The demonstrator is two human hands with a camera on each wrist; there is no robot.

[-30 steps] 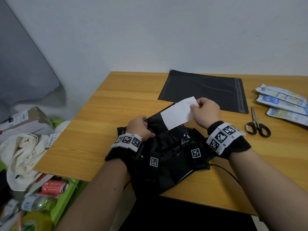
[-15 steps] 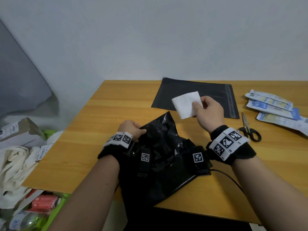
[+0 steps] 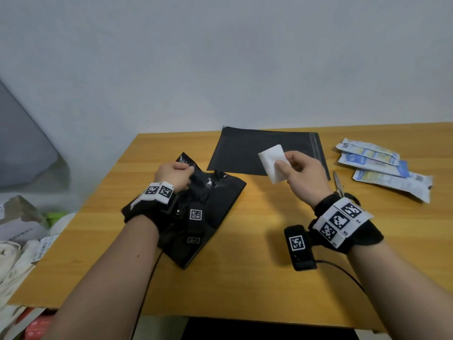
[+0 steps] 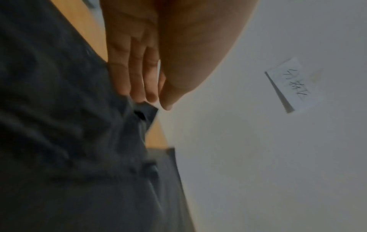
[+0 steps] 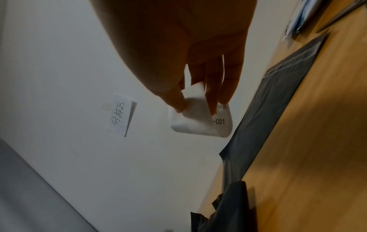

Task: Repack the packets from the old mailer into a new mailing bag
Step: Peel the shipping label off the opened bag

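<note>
The crumpled old black mailer (image 3: 215, 192) lies on the wooden table (image 3: 257, 278), and my left hand (image 3: 175, 176) grips its upper left corner (image 4: 143, 109). My right hand (image 3: 297, 171) pinches a white label (image 3: 272, 161) above the flat new black mailing bag (image 3: 245, 150); in the right wrist view the label (image 5: 200, 122) curls between thumb and fingers and reads "C01". Several blue-and-white packets (image 3: 382, 165) lie at the far right of the table.
Black scissors (image 3: 339, 186) lie between my right wrist and the packets. A handwritten note (image 5: 120, 114) is stuck on the white wall behind the table. Boxes and cloth (image 3: 19, 231) pile up on the floor left of the table edge.
My right hand has pulled the white label off the old mailer and carried it up and right over the new bag. The old mailer has slid left with my left hand.
</note>
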